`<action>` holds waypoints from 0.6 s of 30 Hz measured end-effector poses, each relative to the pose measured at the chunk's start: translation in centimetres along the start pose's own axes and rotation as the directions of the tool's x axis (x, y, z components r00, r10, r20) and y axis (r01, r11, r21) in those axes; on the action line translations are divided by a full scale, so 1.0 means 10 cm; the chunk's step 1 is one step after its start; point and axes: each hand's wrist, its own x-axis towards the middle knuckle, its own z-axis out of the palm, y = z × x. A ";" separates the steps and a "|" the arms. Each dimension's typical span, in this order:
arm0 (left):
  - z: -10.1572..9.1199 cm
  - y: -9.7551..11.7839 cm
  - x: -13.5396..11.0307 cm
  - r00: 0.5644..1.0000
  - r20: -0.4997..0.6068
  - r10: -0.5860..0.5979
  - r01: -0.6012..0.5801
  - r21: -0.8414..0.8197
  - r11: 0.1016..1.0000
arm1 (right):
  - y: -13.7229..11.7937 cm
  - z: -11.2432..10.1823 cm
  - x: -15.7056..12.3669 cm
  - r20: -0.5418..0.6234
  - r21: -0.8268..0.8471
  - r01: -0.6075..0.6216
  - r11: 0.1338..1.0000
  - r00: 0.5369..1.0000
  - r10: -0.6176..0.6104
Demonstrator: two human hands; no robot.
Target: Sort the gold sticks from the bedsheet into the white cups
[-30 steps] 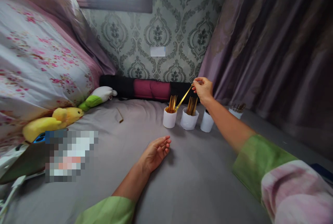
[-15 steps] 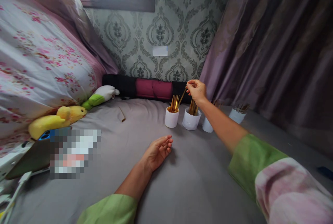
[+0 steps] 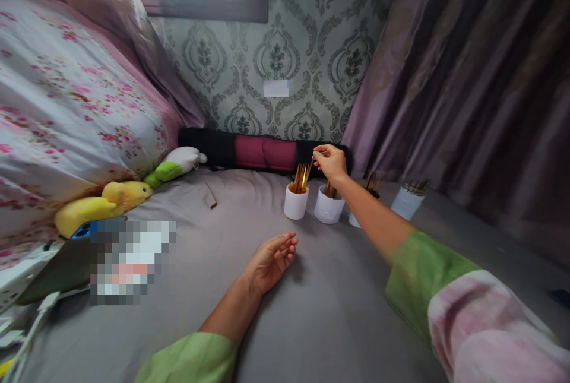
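Note:
My right hand pinches the top of a thin golden stick that slants down among the sticks in the leftmost white cup. Golden sticks stand upright in that cup. Under my right wrist is a second white cup, its sticks partly hidden by the hand. My forearm covers part of a third white cup holding darker sticks. On the grey sheet, in front of the cups, rests my left hand, fingers loosely bent and holding nothing.
A fourth white cup of sticks stands at the right. A small brown stick lies left of the cups. Plush toys line the left side. A black and maroon roll lies along the wall. A phone-like device is at lower left.
My right hand has moved slightly left and down, bringing the golden stick closer into the leftmost cup. The left hand stays in place. The view has shifted a little.

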 end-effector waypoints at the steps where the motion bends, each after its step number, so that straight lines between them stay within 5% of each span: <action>1: 0.00 0.00 0.00 1.000 -0.002 0.000 0.000 -0.001 1.000 | 0.00 0.01 -0.01 0.002 -0.004 -0.004 1.000 1.000 0.004; 18: -0.02 -0.01 0.01 1.000 0.011 0.009 -0.009 0.000 1.000 | 0.14 0.17 -0.07 0.023 -0.089 -0.018 0.996 1.000 0.020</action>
